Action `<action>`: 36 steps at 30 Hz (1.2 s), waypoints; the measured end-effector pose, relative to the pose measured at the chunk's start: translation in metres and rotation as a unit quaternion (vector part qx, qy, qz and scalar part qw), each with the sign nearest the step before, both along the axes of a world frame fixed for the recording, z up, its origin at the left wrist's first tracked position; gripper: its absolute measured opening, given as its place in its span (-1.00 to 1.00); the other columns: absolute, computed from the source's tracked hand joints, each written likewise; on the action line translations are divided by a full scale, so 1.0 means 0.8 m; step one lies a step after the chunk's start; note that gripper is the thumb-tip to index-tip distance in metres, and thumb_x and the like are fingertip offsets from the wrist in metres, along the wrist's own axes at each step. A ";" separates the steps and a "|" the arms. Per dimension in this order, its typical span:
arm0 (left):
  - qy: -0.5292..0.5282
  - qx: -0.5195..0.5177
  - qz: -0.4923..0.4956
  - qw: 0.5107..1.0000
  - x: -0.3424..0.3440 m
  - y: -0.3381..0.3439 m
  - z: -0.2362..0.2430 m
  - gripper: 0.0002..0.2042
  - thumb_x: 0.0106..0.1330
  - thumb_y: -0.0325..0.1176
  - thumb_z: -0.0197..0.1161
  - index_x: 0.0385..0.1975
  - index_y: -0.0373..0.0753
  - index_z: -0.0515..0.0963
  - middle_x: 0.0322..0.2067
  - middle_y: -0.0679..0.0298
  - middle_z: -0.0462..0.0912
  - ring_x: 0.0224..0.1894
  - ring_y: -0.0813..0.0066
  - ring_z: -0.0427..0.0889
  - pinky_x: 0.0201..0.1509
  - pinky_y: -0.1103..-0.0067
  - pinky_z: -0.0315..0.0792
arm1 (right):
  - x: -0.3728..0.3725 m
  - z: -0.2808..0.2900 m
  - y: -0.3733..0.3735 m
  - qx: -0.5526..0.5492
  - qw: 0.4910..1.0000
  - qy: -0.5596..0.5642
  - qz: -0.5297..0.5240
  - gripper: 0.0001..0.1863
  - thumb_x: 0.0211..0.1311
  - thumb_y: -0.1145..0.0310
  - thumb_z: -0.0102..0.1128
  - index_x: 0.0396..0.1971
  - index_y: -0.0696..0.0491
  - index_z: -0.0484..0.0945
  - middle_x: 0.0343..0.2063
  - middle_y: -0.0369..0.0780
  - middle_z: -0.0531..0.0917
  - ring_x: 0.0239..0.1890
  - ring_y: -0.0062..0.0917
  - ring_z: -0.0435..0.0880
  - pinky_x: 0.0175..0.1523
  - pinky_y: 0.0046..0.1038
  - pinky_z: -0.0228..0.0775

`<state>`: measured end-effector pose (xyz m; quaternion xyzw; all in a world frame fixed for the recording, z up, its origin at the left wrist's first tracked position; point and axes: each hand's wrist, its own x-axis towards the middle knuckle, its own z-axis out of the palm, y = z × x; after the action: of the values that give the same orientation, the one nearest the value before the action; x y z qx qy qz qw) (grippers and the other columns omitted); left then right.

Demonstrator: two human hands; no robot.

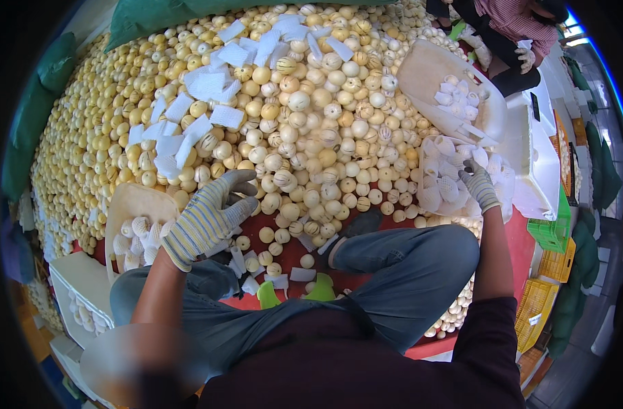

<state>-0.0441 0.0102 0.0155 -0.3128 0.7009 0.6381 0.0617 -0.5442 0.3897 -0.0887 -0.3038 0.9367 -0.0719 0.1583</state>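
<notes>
My left hand [213, 213], in a striped knit glove with grey fingertips, hovers palm down above the near edge of a large heap of yellow, dark-striped pepino melons [284, 143]. Its fingers are apart, the thumb is spread, and I see nothing in it. At the right, my right hand [480, 185], gloved alike, reaches over a pale tub of fruit in white foam nets [442, 172]. Its fingers bend round a foam-netted pepino melon [480, 158], though the fingertips are partly hidden. Loose white foam nets [209, 85] lie scattered on the heap.
Another tub [144, 194] of netted fruit stands by my left knee; a further tub [424, 75] lies at the far right. White foam boxes [529, 163] and green and yellow crates [538, 307] line the right side. A co-worker [516, 34] sits at the upper right.
</notes>
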 end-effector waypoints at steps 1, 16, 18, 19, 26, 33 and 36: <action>0.015 0.003 0.012 1.000 0.009 0.000 -0.001 -0.53 0.38 -0.45 0.15 0.28 -0.33 0.29 0.01 0.17 0.52 -0.08 0.59 0.51 0.01 0.64 0.45 | 0.016 0.015 -0.040 -0.014 0.998 -0.059 0.027 -0.54 0.18 0.22 0.26 0.06 0.11 0.52 -0.15 -0.05 0.70 -0.14 -0.26 0.69 0.02 -0.34 0.49; 0.108 -0.296 0.009 0.949 0.073 -0.005 0.029 -0.55 0.30 -0.27 0.30 0.15 -0.27 0.45 -0.23 0.12 0.66 -0.30 0.35 0.65 -0.21 0.50 0.55 | 0.519 -0.217 -0.171 0.310 0.792 -0.119 0.513 -0.68 0.26 0.24 0.07 -0.07 0.01 0.63 -0.10 -0.15 0.68 -0.05 -0.33 0.69 -0.06 -0.27 0.53; 0.083 -0.336 0.003 0.938 0.085 -0.004 0.041 -0.56 0.29 -0.26 0.30 0.13 -0.27 0.46 -0.26 0.08 0.65 -0.30 0.27 0.66 -0.19 0.47 0.55 | 0.530 -0.233 -0.182 0.376 0.763 -0.120 0.512 -0.69 0.30 0.28 0.07 -0.02 -0.02 0.63 0.03 -0.17 0.62 0.06 -0.36 0.63 -0.04 -0.31 0.53; 0.076 -0.354 -0.009 0.932 0.082 -0.007 0.044 -0.56 0.28 -0.26 0.31 0.13 -0.27 0.47 -0.27 0.06 0.65 -0.31 0.24 0.66 -0.18 0.46 0.55 | 0.527 -0.245 -0.182 0.410 0.753 -0.122 0.500 -0.69 0.31 0.30 0.07 0.00 -0.03 0.63 0.10 -0.19 0.59 0.12 -0.38 0.60 -0.03 -0.33 0.52; 0.102 -0.400 -0.010 0.911 0.078 -0.016 0.031 -0.57 0.27 -0.23 0.30 0.09 -0.25 0.49 -0.22 -0.03 0.64 -0.20 0.04 0.64 -0.10 0.34 0.52 | 0.499 -0.263 -0.167 0.375 0.764 -0.091 0.517 -0.71 0.25 0.40 0.10 -0.06 0.06 0.64 -0.07 -0.15 0.69 -0.02 -0.34 0.69 -0.02 -0.30 0.54; 0.067 -0.381 -0.015 0.922 0.082 -0.018 0.037 -0.57 0.25 -0.23 0.31 0.08 -0.25 0.50 -0.30 -0.03 0.66 -0.25 0.04 0.66 -0.16 0.32 0.54 | 0.438 -0.162 -0.269 -0.033 0.859 -0.504 0.081 -0.71 0.08 0.53 0.24 -0.14 0.20 0.58 -0.29 -0.16 0.69 -0.31 -0.47 0.70 -0.21 -0.43 0.57; 0.034 -0.329 0.001 0.944 0.067 -0.021 0.016 -0.63 0.27 -0.26 0.29 0.03 -0.26 0.51 -0.32 0.02 0.69 -0.27 0.13 0.70 -0.19 0.36 0.56 | 0.405 -0.048 -0.296 -0.307 0.714 -0.626 -0.059 -0.59 0.12 0.58 0.28 0.01 0.24 0.47 -0.18 -0.20 0.60 -0.28 -0.58 0.60 -0.20 -0.54 0.53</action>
<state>0.0099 -0.0065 0.0287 -0.2945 0.8731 0.3825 -0.0688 -0.2203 0.1528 -0.1273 -0.1655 0.5657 -0.5386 0.6021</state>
